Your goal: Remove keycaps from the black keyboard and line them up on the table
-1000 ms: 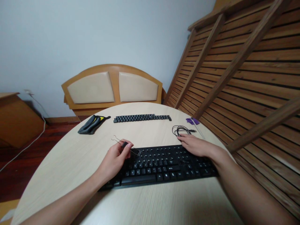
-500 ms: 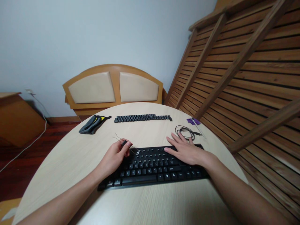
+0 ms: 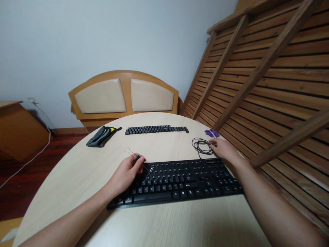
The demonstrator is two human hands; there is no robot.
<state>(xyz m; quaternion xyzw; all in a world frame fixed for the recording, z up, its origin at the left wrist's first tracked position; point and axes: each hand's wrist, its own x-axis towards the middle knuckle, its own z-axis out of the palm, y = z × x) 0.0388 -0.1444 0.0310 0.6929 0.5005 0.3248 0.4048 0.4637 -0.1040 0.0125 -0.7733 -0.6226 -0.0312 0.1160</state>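
My left hand (image 3: 132, 166) is closed on a wire keycap puller with a black handle (image 3: 137, 158). Its wire prongs (image 3: 151, 168) reach over the upper left part of a black keyboard (image 3: 154, 198). The upper rows show bare switch stems, while the lower rows still carry keycaps. Beyond the right end of the keyboard, my right hand (image 3: 224, 148) rests by the coiled black cable (image 3: 202, 146), its fingers bent and drawn together. It covers the spot of the thin pale stick, so what the fingers hold is hidden.
Removed keycaps (image 3: 154, 129) stand in rows at the back of the round table (image 3: 77, 171). A grey and black pouch with yellow (image 3: 102, 136) lies at the left. A purple cloth-like piece (image 3: 215, 133) is near the right edge, beside a slatted wooden frame (image 3: 257, 85).
My right hand has left the keyboard and moved right and away from me, past the cable, to the pale stick. Its spread fingers have drawn together. My left hand has hardly moved.
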